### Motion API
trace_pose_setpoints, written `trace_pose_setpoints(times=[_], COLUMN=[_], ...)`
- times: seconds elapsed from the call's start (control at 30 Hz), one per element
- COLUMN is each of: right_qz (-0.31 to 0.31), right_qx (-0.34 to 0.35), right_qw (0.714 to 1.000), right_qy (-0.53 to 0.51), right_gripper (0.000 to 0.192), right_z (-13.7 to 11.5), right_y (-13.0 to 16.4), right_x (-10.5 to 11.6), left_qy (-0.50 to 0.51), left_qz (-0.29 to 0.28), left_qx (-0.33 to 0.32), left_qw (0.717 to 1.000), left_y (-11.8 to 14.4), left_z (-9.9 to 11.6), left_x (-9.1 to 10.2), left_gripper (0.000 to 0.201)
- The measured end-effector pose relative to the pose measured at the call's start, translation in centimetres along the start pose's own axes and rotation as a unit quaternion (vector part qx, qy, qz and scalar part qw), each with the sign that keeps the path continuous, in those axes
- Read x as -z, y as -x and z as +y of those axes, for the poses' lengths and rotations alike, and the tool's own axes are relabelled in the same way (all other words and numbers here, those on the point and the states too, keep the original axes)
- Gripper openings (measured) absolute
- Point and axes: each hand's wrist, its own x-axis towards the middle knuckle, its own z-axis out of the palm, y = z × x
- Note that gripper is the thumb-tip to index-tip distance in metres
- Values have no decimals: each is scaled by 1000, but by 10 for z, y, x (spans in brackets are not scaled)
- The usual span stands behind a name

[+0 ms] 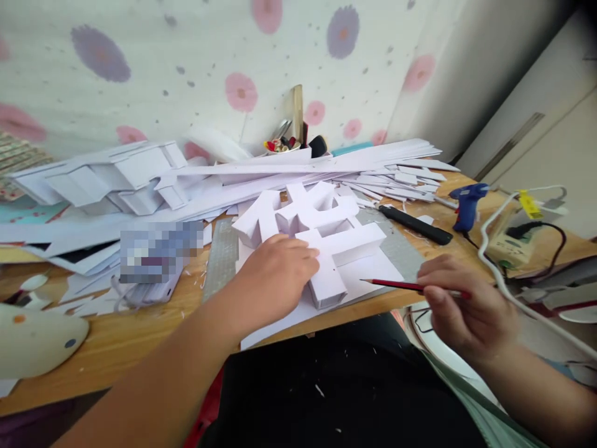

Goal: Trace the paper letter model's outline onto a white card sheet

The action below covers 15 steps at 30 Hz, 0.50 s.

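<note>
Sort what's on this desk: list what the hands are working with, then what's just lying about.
In use:
- white paper letter model, left hand resting on it
- red pencil, held in right hand
- white sheet beneath the model

Lying about:
- blue glue gun
- black knife
- metal ruler
- paper strips
- power strip

The left forearm reaches in from the lower left, bare, angled up and to the right. The left hand (275, 274) lies palm down, fingers (303, 255) together and stretched flat, pressing downward. The right forearm enters from the lower right corner. The right hand (466, 308) hovers lower and nearer the body, back turned up, fingers (436, 289) curled in a pinch, knuckles bent.
</note>
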Motion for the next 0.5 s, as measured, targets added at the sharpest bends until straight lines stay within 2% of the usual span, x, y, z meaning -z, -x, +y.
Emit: trace_pose_setpoints(times=[0.07,0.27,0.5], right_qz=[12,22,8], right_qx=[-18,-65,-63], right_qw=[999,996,990], right_qy=[-39,-61,-123], right_gripper=[24,25,27], right_z=[5,23,33], right_y=[5,13,5], right_x=[-7,-23,-22], left_qy=[4,-24,-49], left_qz=[30,69,97], left_qx=[3,14,50], left_qw=[1000,997,993], left_y=[2,1,-6], left_z=[1,12,21], left_x=[-4,-12,-13], left_gripper=[40,37,24])
